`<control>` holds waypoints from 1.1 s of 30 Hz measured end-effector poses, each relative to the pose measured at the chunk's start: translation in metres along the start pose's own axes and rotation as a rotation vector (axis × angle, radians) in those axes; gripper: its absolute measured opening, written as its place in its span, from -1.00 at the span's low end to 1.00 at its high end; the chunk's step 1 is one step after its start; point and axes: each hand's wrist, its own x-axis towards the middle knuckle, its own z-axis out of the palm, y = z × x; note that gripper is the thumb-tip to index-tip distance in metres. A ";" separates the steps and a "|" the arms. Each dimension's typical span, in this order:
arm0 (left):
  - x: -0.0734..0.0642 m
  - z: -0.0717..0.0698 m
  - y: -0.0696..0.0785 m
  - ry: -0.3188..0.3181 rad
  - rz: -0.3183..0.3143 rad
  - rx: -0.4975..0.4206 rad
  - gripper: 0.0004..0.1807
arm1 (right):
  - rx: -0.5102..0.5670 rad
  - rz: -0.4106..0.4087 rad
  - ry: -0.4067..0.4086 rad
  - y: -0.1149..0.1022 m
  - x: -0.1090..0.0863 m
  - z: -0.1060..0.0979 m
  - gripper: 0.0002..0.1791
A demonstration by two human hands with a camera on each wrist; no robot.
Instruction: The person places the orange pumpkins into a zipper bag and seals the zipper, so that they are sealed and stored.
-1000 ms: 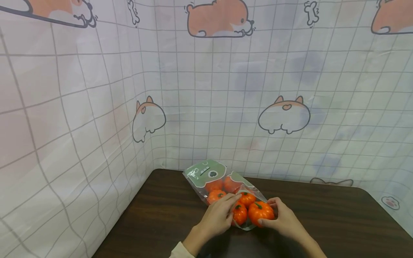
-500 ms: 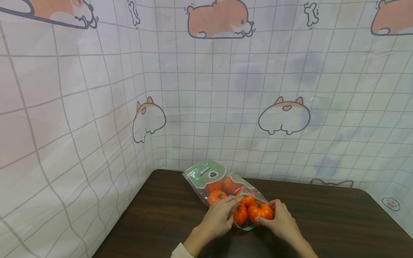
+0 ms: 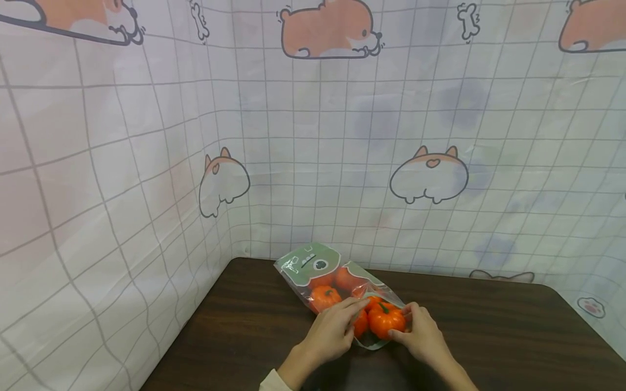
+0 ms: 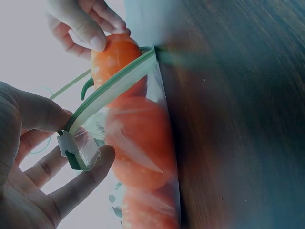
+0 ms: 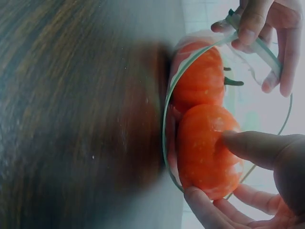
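Note:
A clear zip bag (image 3: 313, 256) with a green printed face lies on the table, with several small orange pumpkins inside. My left hand (image 3: 330, 328) pinches one corner of its mouth between thumb and fingers, at the white zip slider (image 4: 66, 143). The green-edged mouth (image 4: 112, 86) gapes toward the right. In that mouth sits an orange pumpkin (image 3: 386, 321) with a green stem, gripped by the thumb and fingers of my right hand (image 3: 424, 334). Another pumpkin (image 5: 198, 78) lies right behind it inside the bag, touching it in the right wrist view.
The dark wooden table (image 3: 489, 326) extends on both sides of the bag. A white gridded cloth (image 3: 313, 136) with cartoon dogs hangs along the table's back and left sides.
My right hand has moved a little left, carrying the pumpkin farther into the bag's mouth, closer to the other pumpkins. The left hand keeps its hold on the bag's edge.

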 end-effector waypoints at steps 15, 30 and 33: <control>-0.001 0.002 -0.001 0.015 0.019 0.023 -0.23 | 0.011 0.040 0.031 -0.005 0.006 0.014 -0.53; -0.002 0.002 0.002 0.007 0.013 0.029 -0.23 | 0.042 0.003 0.007 -0.009 0.009 0.011 -0.67; -0.002 0.003 0.002 0.012 0.019 0.032 -0.23 | 0.081 -0.024 -0.024 -0.012 0.008 0.009 -0.64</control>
